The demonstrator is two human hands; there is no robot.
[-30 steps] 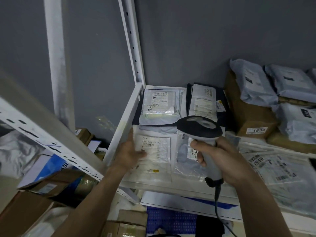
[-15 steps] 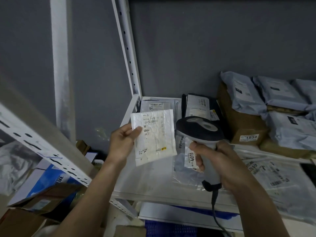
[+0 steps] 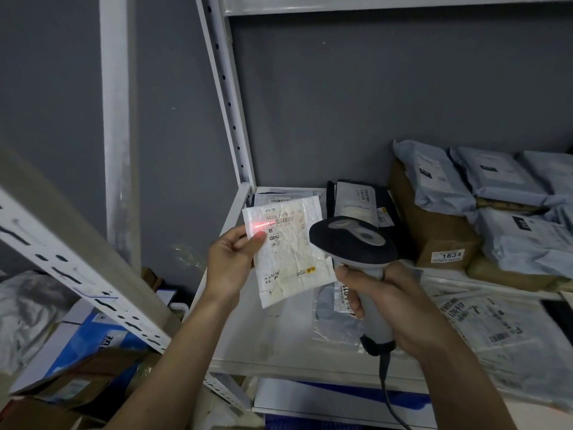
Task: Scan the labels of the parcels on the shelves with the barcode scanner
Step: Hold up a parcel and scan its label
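Scanning a thin packet

The left hand (image 3: pixel 231 265) pinches the crinkly white paper parcel (image 3: pixel 288 249) by its edge; it looks light and floppy. The right hand (image 3: pixel 400 308) grips the grey scanner (image 3: pixel 356 243).

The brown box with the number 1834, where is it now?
Head view, right side: the brown box stands on the shelf, behind the scanner, under grey bags.

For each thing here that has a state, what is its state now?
Left hand: pinches the white parcel.
White parcel: lifted off the shelf, label facing the scanner.
Right hand: grips the scanner.
Scanner: on, red beam on the label.
Box 1834: closed, on the shelf.
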